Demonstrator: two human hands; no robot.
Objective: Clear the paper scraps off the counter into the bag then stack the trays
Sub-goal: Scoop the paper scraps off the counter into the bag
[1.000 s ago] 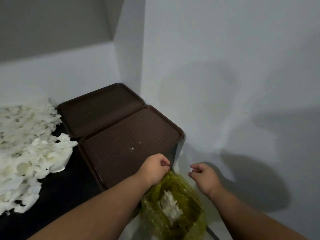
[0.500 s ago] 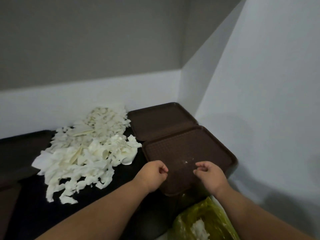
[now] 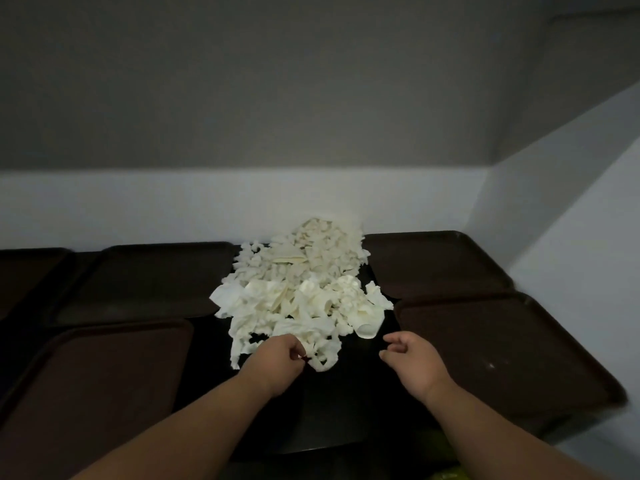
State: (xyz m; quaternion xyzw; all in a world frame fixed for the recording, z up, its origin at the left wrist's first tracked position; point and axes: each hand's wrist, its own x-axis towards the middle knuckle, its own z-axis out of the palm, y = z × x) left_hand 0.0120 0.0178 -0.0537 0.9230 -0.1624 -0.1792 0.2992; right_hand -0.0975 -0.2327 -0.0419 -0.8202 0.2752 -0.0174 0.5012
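We are resting our curled, empty left hand and right hand beside the heap of white torn paper scraps.

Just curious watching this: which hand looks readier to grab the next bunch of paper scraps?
Probably the left hand. It is curled right at the near edge of the paper scraps, seemingly touching them. The right hand hovers over bare counter beside the pile, apart from it.
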